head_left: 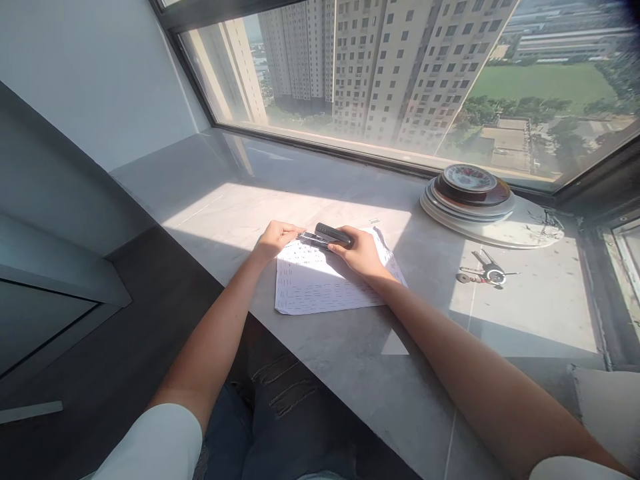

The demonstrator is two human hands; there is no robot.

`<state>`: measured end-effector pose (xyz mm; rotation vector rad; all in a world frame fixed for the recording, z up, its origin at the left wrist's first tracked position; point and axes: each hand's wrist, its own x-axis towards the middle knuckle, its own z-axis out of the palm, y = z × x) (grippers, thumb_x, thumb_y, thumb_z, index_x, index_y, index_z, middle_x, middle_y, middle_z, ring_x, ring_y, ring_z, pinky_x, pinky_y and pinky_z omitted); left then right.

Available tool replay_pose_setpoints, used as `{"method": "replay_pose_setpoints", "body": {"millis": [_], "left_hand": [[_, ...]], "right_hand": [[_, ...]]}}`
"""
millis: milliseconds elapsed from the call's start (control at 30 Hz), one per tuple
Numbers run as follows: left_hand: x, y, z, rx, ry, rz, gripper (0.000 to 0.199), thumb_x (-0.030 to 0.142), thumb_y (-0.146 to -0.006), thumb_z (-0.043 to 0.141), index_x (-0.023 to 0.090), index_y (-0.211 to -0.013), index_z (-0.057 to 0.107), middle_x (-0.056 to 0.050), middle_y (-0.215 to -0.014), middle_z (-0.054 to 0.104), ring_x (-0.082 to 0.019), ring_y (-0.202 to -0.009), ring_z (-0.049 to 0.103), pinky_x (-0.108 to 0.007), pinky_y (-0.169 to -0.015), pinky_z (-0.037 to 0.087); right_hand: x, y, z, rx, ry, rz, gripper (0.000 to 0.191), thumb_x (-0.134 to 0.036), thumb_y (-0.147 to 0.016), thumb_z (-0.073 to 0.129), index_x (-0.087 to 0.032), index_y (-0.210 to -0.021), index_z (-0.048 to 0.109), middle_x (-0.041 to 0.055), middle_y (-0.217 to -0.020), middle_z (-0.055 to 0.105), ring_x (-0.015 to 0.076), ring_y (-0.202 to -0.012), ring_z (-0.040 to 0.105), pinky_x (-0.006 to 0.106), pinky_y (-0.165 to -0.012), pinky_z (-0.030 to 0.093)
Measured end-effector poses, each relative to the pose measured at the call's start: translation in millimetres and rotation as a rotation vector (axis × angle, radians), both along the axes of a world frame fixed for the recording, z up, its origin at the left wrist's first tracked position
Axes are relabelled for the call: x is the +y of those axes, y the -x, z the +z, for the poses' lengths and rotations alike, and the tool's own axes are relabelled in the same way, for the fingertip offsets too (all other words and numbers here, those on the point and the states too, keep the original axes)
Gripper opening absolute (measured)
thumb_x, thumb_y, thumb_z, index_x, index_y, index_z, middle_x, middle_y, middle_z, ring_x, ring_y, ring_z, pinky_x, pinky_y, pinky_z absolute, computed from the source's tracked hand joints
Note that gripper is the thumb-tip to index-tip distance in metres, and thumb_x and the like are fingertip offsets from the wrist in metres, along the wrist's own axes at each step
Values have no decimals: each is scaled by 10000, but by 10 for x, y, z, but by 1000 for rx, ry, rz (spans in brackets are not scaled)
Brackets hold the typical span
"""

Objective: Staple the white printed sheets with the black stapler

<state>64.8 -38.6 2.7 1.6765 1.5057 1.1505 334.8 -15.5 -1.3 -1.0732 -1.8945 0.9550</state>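
A black stapler (334, 233) is in my right hand (361, 252), whose fingers wrap round its rear end. Its top arm is lifted away from the metal staple channel (313, 239). At the front tip of that channel, my left hand (277, 238) has thumb and forefinger pinched together. Whatever lies between those fingertips is too small to make out. Beneath the stapler and both hands lie white sheets of paper (320, 287), covered in rows of short dark marks. A small light strip (374, 221) lies just beyond the sheets' far edge.
A stack of plates (467, 200) stands at the back right by the window (380, 80). In front of it lies a small gadget with a round black-and-white part (495, 275). The grey countertop (320, 340) ends in a diagonal edge above my legs.
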Motion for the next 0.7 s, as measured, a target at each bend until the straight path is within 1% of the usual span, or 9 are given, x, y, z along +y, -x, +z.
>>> {"method": "replay_pose_setpoints", "body": {"millis": [67, 133, 200, 333, 400, 500, 567, 633, 700], "left_hand": [[-41, -36, 75, -4, 120, -131, 345, 297, -841, 688, 174, -1109, 865, -46, -662, 700, -167, -552, 571, -311, -527, 437], [-89, -81, 147, -2, 194, -221, 379, 291, -841, 669, 184, -1158, 848, 6, -573, 565, -135, -491, 443, -295, -487, 353], [-127, -122, 196, 6, 219, -278, 329, 278, -827, 679, 202, -1103, 843, 28, -564, 469, -127, -501, 382, -290, -487, 323], [-154, -149, 216, 13, 257, -334, 181, 239, -804, 688, 213, -943, 800, 20, -616, 428, -123, -539, 355, -278, -497, 298], [-155, -135, 210, 21, 263, -343, 172, 236, -815, 683, 215, -946, 793, 18, -639, 433, -126, -555, 373, -272, -506, 312], [-149, -120, 196, 32, 237, -356, 161, 247, -824, 709, 224, -950, 807, 6, -674, 491, -147, -611, 473, -278, -555, 404], [-131, -124, 170, 30, 208, -341, 140, 262, -834, 726, 221, -932, 817, -7, -686, 541, -161, -646, 530, -290, -599, 457], [-92, -120, 124, 18, 157, -281, 163, 296, -868, 716, 217, -955, 829, -18, -692, 592, -174, -667, 570, -303, -632, 489], [-34, -78, 68, 23, 69, -136, 212, 318, -908, 684, 214, -1009, 838, -23, -695, 636, -176, -647, 576, -307, -628, 488]], "right_hand": [[5, 3, -2, 2, 4, 0, 163, -303, -836, 758, -250, -986, 723, 35, -983, 796, 243, -943, 726, 371, -850, 545], [7, 8, 2, -2, 6, -2, 177, -301, -840, 756, -252, -1008, 730, 43, -1002, 799, 249, -953, 727, 382, -867, 548], [8, 12, 9, -2, 8, 0, 194, -308, -852, 753, -257, -1039, 736, 49, -1036, 801, 252, -971, 727, 391, -893, 549], [-1, 14, 26, 16, -8, 27, 234, -327, -866, 753, -255, -1088, 737, 44, -1081, 800, 251, -1006, 727, 398, -935, 545], [-8, 9, 36, 16, -11, 43, 239, -336, -880, 747, -253, -1105, 736, 45, -1097, 799, 258, -1029, 726, 404, -946, 545], [-19, -1, 47, 21, -21, 59, 244, -359, -905, 734, -257, -1126, 738, 52, -1123, 797, 264, -1058, 724, 402, -949, 547], [-27, -2, 49, 38, -37, 62, 253, -374, -920, 722, -259, -1144, 739, 54, -1132, 796, 261, -1058, 724, 400, -952, 546], [-40, 5, 47, 34, -40, 67, 255, -380, -915, 730, -259, -1139, 743, 53, -1124, 797, 260, -1046, 726, 405, -952, 547], [-61, 18, 45, -6, -25, 88, 239, -368, -890, 755, -263, -1104, 751, 49, -1099, 801, 260, -1030, 727, 405, -946, 550]]}}
